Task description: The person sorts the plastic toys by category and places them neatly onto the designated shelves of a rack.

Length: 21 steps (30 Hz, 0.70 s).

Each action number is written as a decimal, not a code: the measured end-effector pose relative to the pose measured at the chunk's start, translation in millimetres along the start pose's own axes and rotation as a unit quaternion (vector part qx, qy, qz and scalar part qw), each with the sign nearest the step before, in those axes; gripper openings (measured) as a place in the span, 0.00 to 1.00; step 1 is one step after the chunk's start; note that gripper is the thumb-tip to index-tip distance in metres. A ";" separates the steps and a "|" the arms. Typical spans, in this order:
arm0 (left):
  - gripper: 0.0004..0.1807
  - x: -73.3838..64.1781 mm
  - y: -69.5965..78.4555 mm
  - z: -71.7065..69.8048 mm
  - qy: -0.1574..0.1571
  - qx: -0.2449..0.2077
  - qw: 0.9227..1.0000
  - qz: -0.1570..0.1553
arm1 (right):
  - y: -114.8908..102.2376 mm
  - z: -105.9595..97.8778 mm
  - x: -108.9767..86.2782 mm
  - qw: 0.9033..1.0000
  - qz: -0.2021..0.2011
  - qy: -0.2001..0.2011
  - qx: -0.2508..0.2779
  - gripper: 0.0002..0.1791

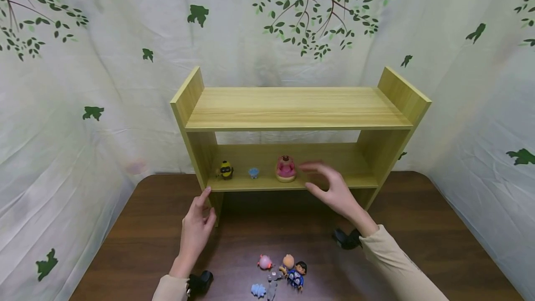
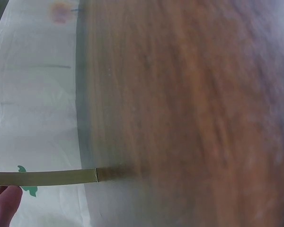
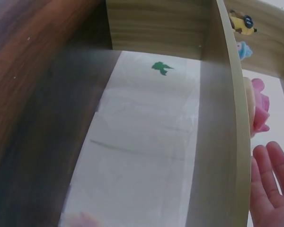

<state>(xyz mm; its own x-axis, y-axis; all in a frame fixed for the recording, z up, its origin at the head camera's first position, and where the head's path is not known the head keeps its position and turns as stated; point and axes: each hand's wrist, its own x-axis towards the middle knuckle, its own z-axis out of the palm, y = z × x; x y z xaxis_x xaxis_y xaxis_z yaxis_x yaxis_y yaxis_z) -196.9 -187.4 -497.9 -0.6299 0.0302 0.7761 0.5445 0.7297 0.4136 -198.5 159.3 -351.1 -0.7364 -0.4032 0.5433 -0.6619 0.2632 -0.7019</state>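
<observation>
A pink bear-like figurine (image 1: 286, 170) on a pale round base stands on the middle shelf (image 1: 259, 184) of a light wooden rack. Just right of it is my right hand (image 1: 334, 192), its fingers spread and apart from the figurine; in the right wrist view, no object lies on the visible fingers (image 3: 270, 175). Further left on that shelf are a small blue figurine (image 1: 253, 173) and a yellow and black figurine (image 1: 226, 170). With a fingertip, my left hand (image 1: 196, 222) touches the rack's left side panel (image 2: 47, 178), holding no loose object.
Several toys lie on the brown table (image 1: 138, 226) in front: a pink round one (image 1: 264, 262), a blue one (image 1: 258, 290), a grey one (image 1: 272, 287) and a dark-haired figure in blue (image 1: 297, 277). The rack's top board (image 1: 298, 108) sits between raised sides. A leaf-patterned white cloth (image 1: 125, 59) hangs behind.
</observation>
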 end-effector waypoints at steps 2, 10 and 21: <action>0.44 0.1 0.1 -0.1 -0.001 0.000 1.000 -0.001 | -0.3 0.5 -3.0 1.000 0.000 0.001 -0.004 0.19; 0.44 0.5 0.2 0.1 -0.001 -0.001 1.000 -0.002 | -0.4 2.8 -12.2 1.000 -0.013 -0.005 0.010 0.17; 0.43 0.1 -0.1 -0.1 0.001 0.000 1.000 0.002 | -1.0 9.0 -23.4 0.999 -0.025 -0.022 0.016 0.15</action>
<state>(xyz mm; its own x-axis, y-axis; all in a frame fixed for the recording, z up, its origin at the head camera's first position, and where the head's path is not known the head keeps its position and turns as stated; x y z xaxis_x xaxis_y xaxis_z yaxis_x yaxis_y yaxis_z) -197.0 -187.5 -497.8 -0.6263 0.0322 0.7789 0.5476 0.7292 0.4103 -179.4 160.6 -367.2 -0.6953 -0.4535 0.5577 -0.6923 0.2139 -0.6892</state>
